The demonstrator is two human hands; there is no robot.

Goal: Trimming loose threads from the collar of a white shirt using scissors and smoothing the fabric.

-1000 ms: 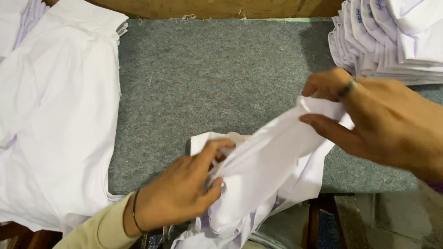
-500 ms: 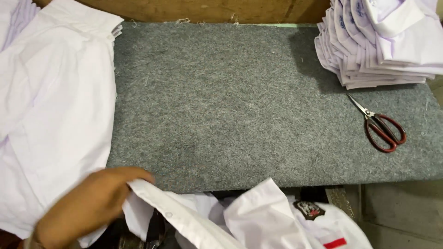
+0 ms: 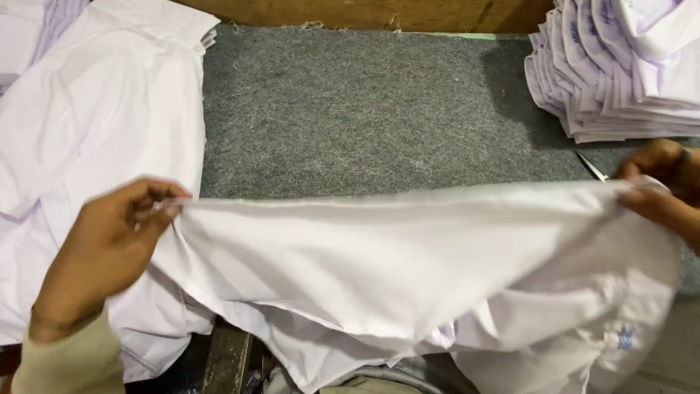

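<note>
Stretching a white shirt (image 3: 408, 270) flat between both hands, near edge of the bench. Left hand (image 3: 109, 248) has its fingertips (image 3: 164, 208) pinched shut on one end of the top hem; right hand (image 3: 660, 182) is closed on the other end, though it's half out of frame so I can't tell the exact pinch. Hem runs taut and nearly level from fingers to fingers, which is why the cloth hangs as a clean sheet below them instead of bunching. The rest of the shirt drapes down under the right fingers, over the bench edge, a small blue mark (image 3: 625, 339) showing on that fold.

Just beyond the fingers: grey felt pad (image 3: 379, 117), bare in the middle, so the shirt is held above its near edge, apparently not resting on it.

Beside and behind the left fingers: loose pile of white shirts (image 3: 95, 109), overlapping the pad's left side and touching the held shirt's corner.

Right by the right fingers: a metal tip, likely scissors (image 3: 592, 166), mostly hidden by cloth and hand.

Further back from the right fingers: neat stack of folded shirts (image 3: 620, 73), fanned edges facing the pad.

Far edge: wooden board (image 3: 364, 11) behind the pad.
</note>
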